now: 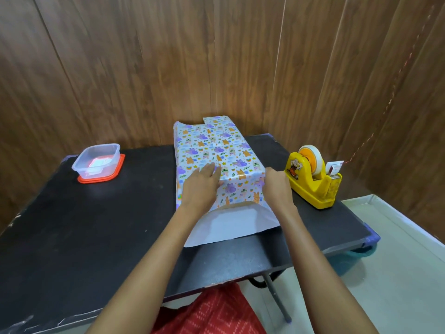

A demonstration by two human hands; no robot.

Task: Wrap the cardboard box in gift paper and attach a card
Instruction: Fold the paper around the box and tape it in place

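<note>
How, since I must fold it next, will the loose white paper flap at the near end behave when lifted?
Probably floppy: the paper flap bows and droops onto the table rather than standing out flat. Likely very light, being one thin sheet. Its glossy printed side may slip under fingers.

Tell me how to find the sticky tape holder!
Look at the black table by the wooden wall. On its right side, right of the box wrapped in cartoon-animal gift paper, sits a chunky yellow plastic tape dispenser. It is the only solid yellow thing there, with a white tape roll on an orange wheel on top.
</note>
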